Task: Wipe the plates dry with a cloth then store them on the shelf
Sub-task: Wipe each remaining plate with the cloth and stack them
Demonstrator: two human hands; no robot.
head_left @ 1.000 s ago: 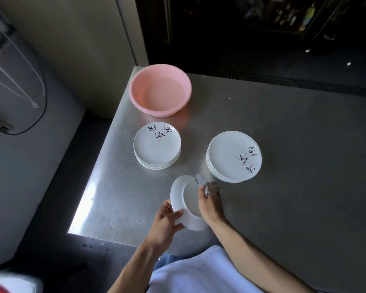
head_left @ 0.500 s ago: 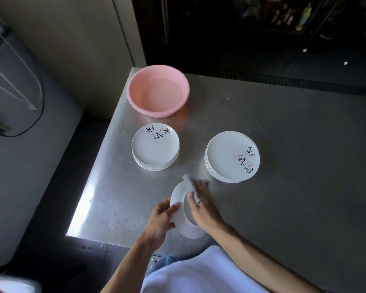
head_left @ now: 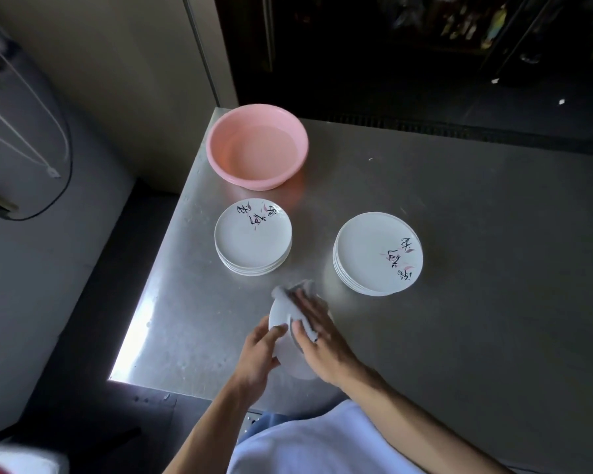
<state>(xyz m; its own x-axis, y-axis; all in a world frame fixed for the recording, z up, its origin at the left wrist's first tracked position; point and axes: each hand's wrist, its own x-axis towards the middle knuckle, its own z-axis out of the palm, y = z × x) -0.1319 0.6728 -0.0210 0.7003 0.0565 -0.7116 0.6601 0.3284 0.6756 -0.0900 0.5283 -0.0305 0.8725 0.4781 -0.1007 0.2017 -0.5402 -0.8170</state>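
Note:
My left hand (head_left: 258, 350) grips the near-left rim of a white plate (head_left: 290, 359), held tilted on edge above the steel table (head_left: 476, 302). My right hand (head_left: 322, 336) lies with straight fingers over a pale cloth (head_left: 297, 304) and presses it against the plate's inner face. The cloth bunches over the plate's top rim. Two stacks of white plates with black and pink markings stand beyond: one at the left (head_left: 253, 237), one at the right (head_left: 378, 253).
A pink plastic basin (head_left: 256, 145) sits at the table's far left corner. The table's left edge (head_left: 144, 302) drops to a dark floor gap beside a grey wall. Dark shelving with bottles lies beyond the far edge.
My right hand slid the cloth from the plate's upper right edge across its face toward the left. The plate tipped slightly while my left hand kept its hold.

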